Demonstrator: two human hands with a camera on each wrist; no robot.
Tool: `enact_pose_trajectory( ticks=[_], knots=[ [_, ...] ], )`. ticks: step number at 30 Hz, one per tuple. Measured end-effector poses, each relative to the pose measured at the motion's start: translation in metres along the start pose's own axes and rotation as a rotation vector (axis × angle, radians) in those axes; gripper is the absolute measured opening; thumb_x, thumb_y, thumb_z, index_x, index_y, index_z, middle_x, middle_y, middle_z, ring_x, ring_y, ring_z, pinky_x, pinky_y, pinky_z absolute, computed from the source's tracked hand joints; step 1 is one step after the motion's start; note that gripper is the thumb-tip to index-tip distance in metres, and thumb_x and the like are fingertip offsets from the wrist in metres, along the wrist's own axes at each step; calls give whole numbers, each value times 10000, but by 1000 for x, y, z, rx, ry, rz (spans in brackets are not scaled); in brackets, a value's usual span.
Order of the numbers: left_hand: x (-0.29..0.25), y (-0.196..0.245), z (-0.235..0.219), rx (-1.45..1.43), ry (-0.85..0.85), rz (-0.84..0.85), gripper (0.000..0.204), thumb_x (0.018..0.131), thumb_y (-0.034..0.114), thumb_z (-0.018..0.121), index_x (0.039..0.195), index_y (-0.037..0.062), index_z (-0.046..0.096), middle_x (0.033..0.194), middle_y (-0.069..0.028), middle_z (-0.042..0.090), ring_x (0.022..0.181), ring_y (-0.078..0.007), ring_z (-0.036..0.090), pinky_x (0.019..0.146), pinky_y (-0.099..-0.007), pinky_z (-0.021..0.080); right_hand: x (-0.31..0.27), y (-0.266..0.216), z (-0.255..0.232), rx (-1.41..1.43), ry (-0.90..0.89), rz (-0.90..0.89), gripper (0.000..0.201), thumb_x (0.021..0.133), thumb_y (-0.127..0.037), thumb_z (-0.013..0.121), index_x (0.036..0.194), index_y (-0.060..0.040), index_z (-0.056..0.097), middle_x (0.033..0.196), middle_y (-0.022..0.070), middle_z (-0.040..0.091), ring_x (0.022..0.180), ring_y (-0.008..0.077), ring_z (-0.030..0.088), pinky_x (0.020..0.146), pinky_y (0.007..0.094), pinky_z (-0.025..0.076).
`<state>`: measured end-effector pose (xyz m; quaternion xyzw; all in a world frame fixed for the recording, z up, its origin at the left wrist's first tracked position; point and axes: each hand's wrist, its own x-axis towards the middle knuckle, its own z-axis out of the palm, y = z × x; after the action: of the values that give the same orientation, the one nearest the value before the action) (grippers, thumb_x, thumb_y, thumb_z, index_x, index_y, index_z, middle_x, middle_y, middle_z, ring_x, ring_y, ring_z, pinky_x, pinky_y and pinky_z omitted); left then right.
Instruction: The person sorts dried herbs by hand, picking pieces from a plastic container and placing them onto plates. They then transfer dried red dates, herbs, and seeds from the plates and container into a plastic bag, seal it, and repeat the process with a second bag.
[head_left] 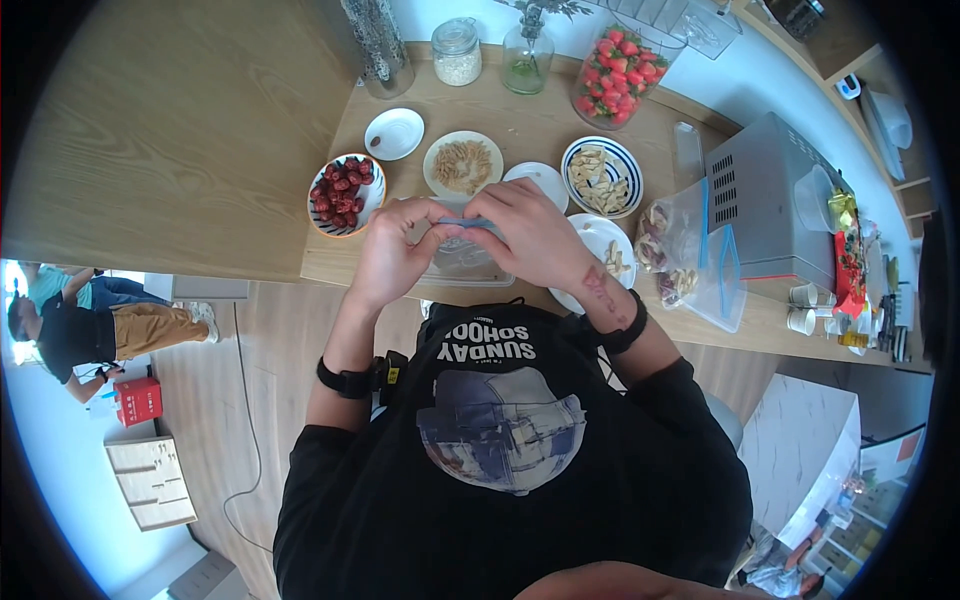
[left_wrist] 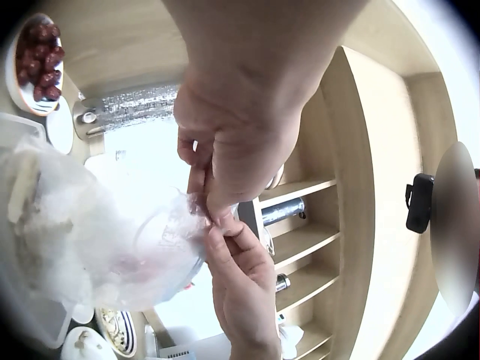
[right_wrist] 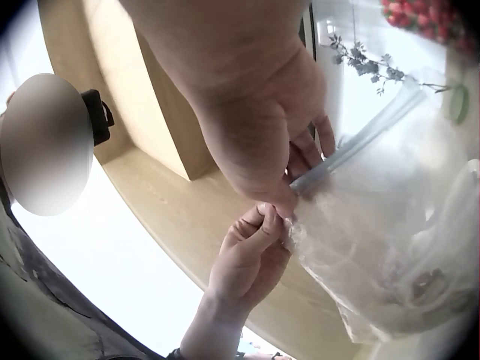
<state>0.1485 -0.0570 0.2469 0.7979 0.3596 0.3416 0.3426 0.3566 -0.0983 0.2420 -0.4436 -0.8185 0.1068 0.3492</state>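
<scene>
Both hands pinch the top edge of a clear zip bag (head_left: pixel 463 222) (left_wrist: pixel 124 244) (right_wrist: pixel 390 225), fingertips almost touching. The left hand (head_left: pixel 393 252) (left_wrist: pixel 244 120) (right_wrist: pixel 251 262) grips its left end of the bluish zip strip. Thumb and fingers of the right hand (head_left: pixel 530 232) (left_wrist: pixel 244 289) (right_wrist: pixel 251 120) hold the strip beside it. Pale pieces show through the hanging bag in the left wrist view; what they are cannot be told. Below the hands lies a clear tray (head_left: pixel 500 279), partly hidden by them.
Around the hands stand a bowl of red dates (head_left: pixel 322 212), plates of pale slices (head_left: pixel 432 172) (head_left: pixel 622 245), a striped bowl (head_left: pixel 568 180) and a small white plate (head_left: pixel 400 128). Filled bags (head_left: pixel 690 225) lie right, near a grey appliance (head_left: pixel 765 190). Glass jars (head_left: pixel 457 60) and strawberries (head_left: pixel 620 78) stand behind.
</scene>
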Motion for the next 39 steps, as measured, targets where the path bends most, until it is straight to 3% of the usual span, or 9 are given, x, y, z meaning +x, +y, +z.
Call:
enact_pose_trajectory(
  ticks=[1,5,10,28,39],
  knots=[
    [0,4,-2,-29,-16,-71,69,819,16,750,874,55,736,810,-47,721,729,-136,620,684,-284,461,1,-4,-2,23,0,4,189,893,-239,675,960,-83,591,875,84,645,876,289,642,825,405,464],
    [-4,-14,0,-162,-35,-97,88,842,6,752,926,18,725,866,-27,725,776,-73,615,718,-248,467,3,-5,-1,67,-20,32,156,895,-204,660,921,-82,566,784,94,634,744,315,649,694,417,491],
    [-10,-28,8,-567,67,-130,97,892,47,730,976,4,709,869,-24,703,767,-58,575,718,-239,475,2,-3,-1,85,40,23,149,889,-186,669,918,-80,570,762,100,632,694,320,635,652,421,480],
    [-12,-9,9,-143,85,-45,19,900,8,692,900,-10,695,816,-26,694,757,-65,554,714,-239,455,5,-7,1,42,13,24,144,871,-157,674,892,-57,573,755,115,620,684,323,623,645,421,475],
    [-11,-11,7,-280,83,-60,56,886,29,722,919,-15,731,799,-58,729,722,-79,633,684,-241,509,6,-7,4,27,17,-2,125,879,-142,657,905,-60,566,749,118,613,688,324,616,645,425,468]
  ],
)
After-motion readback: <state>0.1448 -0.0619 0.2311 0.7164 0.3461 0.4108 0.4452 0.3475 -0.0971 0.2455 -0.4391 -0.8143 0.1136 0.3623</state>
